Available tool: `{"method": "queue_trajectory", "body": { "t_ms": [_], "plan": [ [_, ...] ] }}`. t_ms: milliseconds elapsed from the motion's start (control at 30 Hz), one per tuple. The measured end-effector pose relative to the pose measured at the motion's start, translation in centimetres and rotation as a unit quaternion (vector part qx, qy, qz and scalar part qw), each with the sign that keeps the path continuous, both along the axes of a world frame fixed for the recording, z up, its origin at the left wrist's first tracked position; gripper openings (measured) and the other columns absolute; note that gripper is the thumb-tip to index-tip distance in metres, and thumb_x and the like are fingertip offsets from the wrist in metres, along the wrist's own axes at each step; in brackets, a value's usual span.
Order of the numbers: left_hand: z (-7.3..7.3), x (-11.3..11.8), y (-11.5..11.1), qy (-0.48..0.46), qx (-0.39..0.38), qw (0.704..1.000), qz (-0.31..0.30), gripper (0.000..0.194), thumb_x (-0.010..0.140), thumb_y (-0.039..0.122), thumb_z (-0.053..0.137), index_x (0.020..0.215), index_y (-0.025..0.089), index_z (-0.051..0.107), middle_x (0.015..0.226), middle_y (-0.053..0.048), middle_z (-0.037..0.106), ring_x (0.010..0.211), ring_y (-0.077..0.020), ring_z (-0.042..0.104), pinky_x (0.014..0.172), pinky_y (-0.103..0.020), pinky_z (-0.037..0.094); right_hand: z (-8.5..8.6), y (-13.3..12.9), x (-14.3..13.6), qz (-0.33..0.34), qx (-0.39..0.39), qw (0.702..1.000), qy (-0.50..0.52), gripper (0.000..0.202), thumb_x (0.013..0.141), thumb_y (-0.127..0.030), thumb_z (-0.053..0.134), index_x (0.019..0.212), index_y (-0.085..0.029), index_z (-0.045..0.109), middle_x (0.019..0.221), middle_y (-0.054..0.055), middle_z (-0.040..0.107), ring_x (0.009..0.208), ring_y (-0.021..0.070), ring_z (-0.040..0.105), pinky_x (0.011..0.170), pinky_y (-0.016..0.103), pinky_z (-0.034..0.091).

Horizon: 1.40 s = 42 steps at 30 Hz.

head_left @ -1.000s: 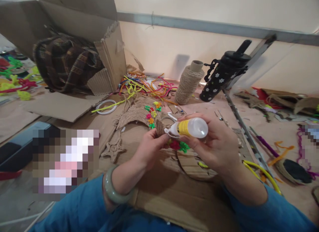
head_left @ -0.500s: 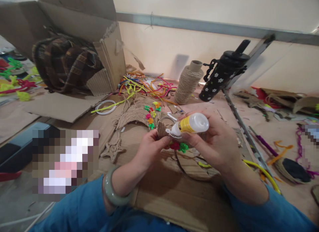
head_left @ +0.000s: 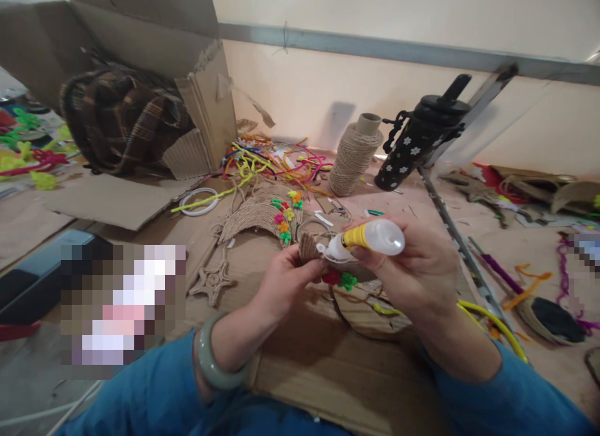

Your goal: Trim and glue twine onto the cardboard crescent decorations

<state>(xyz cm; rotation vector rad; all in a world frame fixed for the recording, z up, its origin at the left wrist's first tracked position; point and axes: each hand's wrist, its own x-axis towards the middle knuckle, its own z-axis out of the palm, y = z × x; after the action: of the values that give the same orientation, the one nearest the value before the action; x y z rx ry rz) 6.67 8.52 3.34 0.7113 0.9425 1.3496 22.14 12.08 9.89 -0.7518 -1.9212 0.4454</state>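
Bottle shift: since the earlier frame, white bottle (head_left: 370,237) and right hand (head_left: 412,267) have moved slightly to the right; left hand (head_left: 276,286) has shifted slightly the same way.
Left fingers: narrow, pinching a twine-wrapped piece (head_left: 307,245) between thumb and fingertips.
Right fingers: wrapped round the bottle body; yellow label partly visible, base raised towards the camera.
Nozzle: points left and down at the twine piece, near the left thumb. Contact not resolved; cannot tell whether any liquid is out.
Piece location: held up over cardboard sheet (head_left: 300,373), in front of twine crescent (head_left: 253,222); star (head_left: 212,283) lies to the left.
Fuzzy flowers: red flower (head_left: 331,278) and green flower (head_left: 347,281) show just below the nozzle. Cannot tell whether fixed to the piece.
Bottle angle: judged suitable, probably a glue bottle; tip should stay low and close to the twine, with a light, even squeeze.
Pinch: better kept near the edge, thumb out of the nozzle's path, so the piece stays steady and skin stays clean.
Cap strap: white loop hangs by the nozzle; should be kept off the wet area.
Main risk: too hard a squeeze would likely flood the twine grooves or drip onto the flowers.
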Motion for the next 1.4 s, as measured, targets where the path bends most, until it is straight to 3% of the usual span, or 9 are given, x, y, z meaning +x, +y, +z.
{"method": "queue_trajectory", "body": {
  "t_ms": [433,600,733,967,1233,1400],
  "plan": [
    [0.4,0.2,0.1,-0.026,0.000,0.999,-0.031,0.021,0.063,0.028,0.084,0.070,0.014,0.072,0.062,-0.001,0.069,0.057,-0.0128,0.060,0.057,-0.025,0.045,-0.2,0.0,0.0,-0.009,0.015,1.000,0.009,0.008,0.080,-0.020,0.072,0.081,-0.023,0.065,0.072,-0.004,0.067,0.067,0.0144,0.063,0.060,0.027,0.046],
    [0.3,0.0,0.1,-0.034,-0.003,0.999,0.007,0.021,0.059,0.027,0.086,0.069,0.015,0.072,0.060,0.002,0.066,0.053,-0.0088,0.053,0.053,-0.022,0.040,-0.3,1.0,-0.3,-0.004,-0.009,1.000,0.006,0.010,0.086,-0.031,0.067,0.092,-0.023,0.064,0.083,-0.001,0.069,0.071,0.0151,0.063,0.063,0.028,0.049],
    [0.3,0.0,0.1,-0.030,-0.007,1.000,-0.001,0.023,0.059,0.029,0.086,0.071,0.015,0.073,0.062,0.001,0.067,0.055,-0.0097,0.054,0.054,-0.022,0.040,0.1,1.6,-0.3,0.013,-0.006,1.000,-0.025,0.021,0.085,-0.037,0.068,0.100,-0.023,0.061,0.088,0.000,0.069,0.079,0.0181,0.064,0.068,0.031,0.051],
    [0.5,0.0,0.1,-0.044,-0.012,0.999,0.008,0.025,0.058,0.030,0.087,0.072,0.015,0.073,0.063,0.001,0.068,0.054,-0.0098,0.055,0.056,-0.024,0.044,0.9,1.2,0.1,0.014,0.003,0.998,-0.068,0.027,0.078,-0.033,0.074,0.100,-0.023,0.061,0.092,0.002,0.070,0.082,0.0212,0.065,0.070,0.034,0.051],
    [0.6,0.0,0.1,-0.038,-0.010,0.999,0.021,0.024,0.057,0.028,0.087,0.074,0.016,0.074,0.067,0.000,0.070,0.057,-0.0112,0.056,0.057,-0.024,0.043,0.5,0.9,-0.1,0.030,-0.119,0.992,0.031,0.040,0.075,-0.025,0.073,0.112,-0.023,0.057,0.098,0.004,0.069,0.081,0.0210,0.068,0.072,0.036,0.055],
    [0.7,0.1,0.1,-0.030,0.000,0.999,0.025,0.022,0.057,0.029,0.087,0.069,0.017,0.073,0.062,0.002,0.067,0.055,-0.0098,0.052,0.056,-0.023,0.041,0.4,0.7,0.1,0.039,-0.126,0.991,0.028,0.037,0.076,-0.024,0.072,0.109,-0.023,0.057,0.095,0.003,0.068,0.080,0.0202,0.066,0.072,0.036,0.054]
  ]
}}
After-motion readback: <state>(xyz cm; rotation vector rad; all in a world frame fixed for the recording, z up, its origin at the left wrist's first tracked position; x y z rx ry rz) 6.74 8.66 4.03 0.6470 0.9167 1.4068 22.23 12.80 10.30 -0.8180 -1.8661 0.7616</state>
